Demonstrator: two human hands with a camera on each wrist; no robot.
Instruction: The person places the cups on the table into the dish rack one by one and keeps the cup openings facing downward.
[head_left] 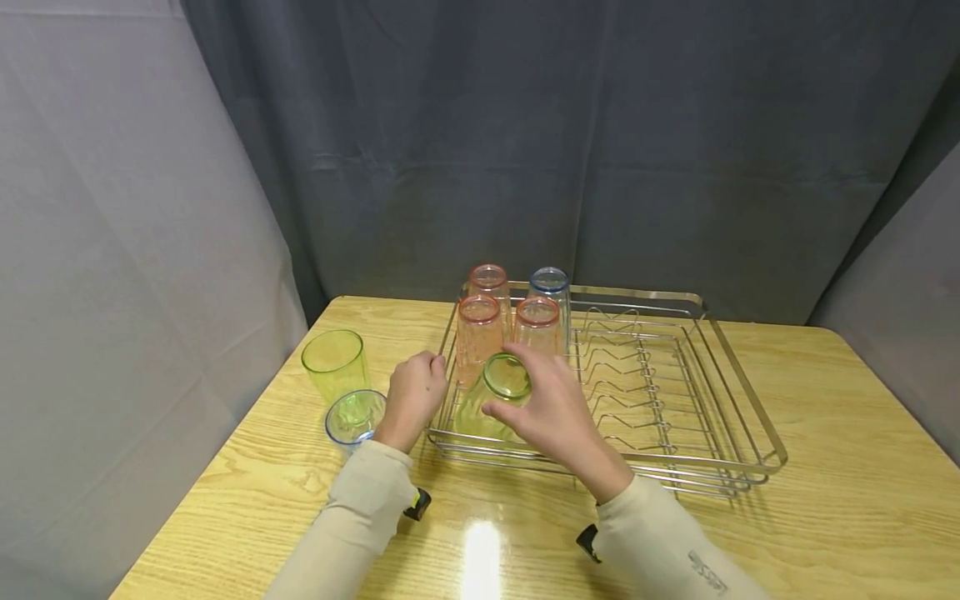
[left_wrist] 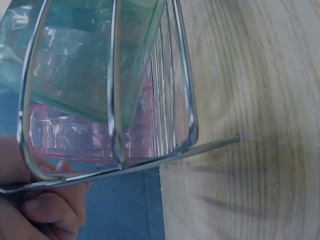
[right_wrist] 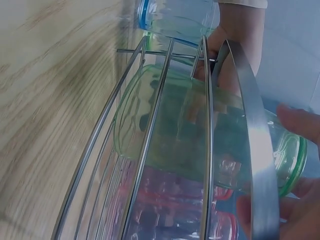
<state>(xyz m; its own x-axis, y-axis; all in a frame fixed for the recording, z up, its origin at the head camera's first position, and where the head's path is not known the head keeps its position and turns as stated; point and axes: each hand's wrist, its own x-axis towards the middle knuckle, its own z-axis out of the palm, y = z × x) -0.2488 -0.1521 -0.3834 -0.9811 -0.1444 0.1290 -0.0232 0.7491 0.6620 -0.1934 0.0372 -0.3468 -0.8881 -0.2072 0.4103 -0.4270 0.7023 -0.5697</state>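
In the head view, my right hand point(head_left: 551, 408) holds a green glass point(head_left: 476, 417) near its base, thumb and fingers on either side. The glass is upside down and tilted, its mouth low inside the front left corner of a wire dish rack point(head_left: 675, 460). My left hand point(head_left: 415, 396) grips the rack's left rail, and the left wrist view shows its fingers point(left_wrist: 52, 210) curled round the metal. Right behind the green glass, pink glasses point(head_left: 480, 342) and a blue glass point(head_left: 551, 283) stand upside down in the rack.
Left of the rack, a yellow-green glass point(head_left: 330, 375) and a blue-rimmed glass point(head_left: 354, 421) stand mouth up on the wooden table point(head_left: 247, 467). Wavy wire dividers point(head_left: 618, 375) run through the rack's middle. A dark curtain point(head_left: 450, 167) hangs behind the table.
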